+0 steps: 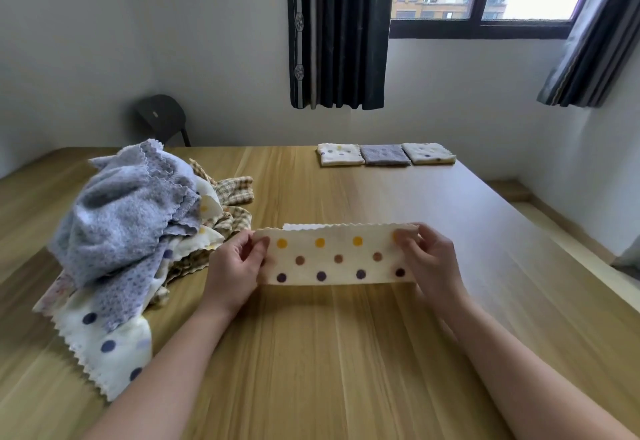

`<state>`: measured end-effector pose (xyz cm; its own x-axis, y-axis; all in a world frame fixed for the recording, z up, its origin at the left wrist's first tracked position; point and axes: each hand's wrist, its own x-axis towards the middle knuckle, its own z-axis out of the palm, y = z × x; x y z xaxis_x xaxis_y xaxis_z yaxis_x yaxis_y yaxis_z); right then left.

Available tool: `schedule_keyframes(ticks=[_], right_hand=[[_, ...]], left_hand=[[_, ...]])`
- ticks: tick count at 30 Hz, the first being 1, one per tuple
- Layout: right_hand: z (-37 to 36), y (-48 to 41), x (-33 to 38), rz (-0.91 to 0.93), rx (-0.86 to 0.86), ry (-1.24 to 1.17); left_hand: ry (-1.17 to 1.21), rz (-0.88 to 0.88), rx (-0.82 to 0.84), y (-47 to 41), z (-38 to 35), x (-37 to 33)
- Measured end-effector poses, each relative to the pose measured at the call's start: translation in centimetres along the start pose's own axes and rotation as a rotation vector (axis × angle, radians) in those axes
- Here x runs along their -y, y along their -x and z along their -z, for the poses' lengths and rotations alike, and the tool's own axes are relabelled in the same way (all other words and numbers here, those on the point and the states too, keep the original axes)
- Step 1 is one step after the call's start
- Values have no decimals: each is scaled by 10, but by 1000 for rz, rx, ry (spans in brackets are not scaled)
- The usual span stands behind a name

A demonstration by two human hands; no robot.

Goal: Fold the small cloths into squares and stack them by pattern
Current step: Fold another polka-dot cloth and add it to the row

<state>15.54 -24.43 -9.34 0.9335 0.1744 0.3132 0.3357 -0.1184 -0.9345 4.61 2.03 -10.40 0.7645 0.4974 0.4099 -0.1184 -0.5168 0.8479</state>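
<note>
At the middle of the wooden table point(329, 353), I see the left hand point(235, 266) and right hand point(429, 259) each pinching one end of the dotted cloth point(337, 258), folded to a strip, seemingly lifted off the wood. To the left lies a heap of unfolded cloths point(131, 225); three folded squares point(385, 155) sit along the far edge.

I pinch one dotted cloth point(337, 259) with two hands, my left hand point(233, 268) and my right hand point(431, 261). Three folded squares point(385, 155) sit at one o'clock: two dotted, one grey. One heap point(121, 225) at nine o'clock, too tangled to count.
</note>
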Motion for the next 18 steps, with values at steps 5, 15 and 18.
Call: schedule_keyframes(ticks=[5,15,18], right_hand=[[1,-12,4,-82,29,172],[-10,-50,-6,-151,51,600],[-14,-54,-8,-119,43,715]], left_hand=[[-153,11,-41,-12,-11,-9],[-692,127,27,-45,-44,-14],[-869,74,15,-49,-50,-15]])
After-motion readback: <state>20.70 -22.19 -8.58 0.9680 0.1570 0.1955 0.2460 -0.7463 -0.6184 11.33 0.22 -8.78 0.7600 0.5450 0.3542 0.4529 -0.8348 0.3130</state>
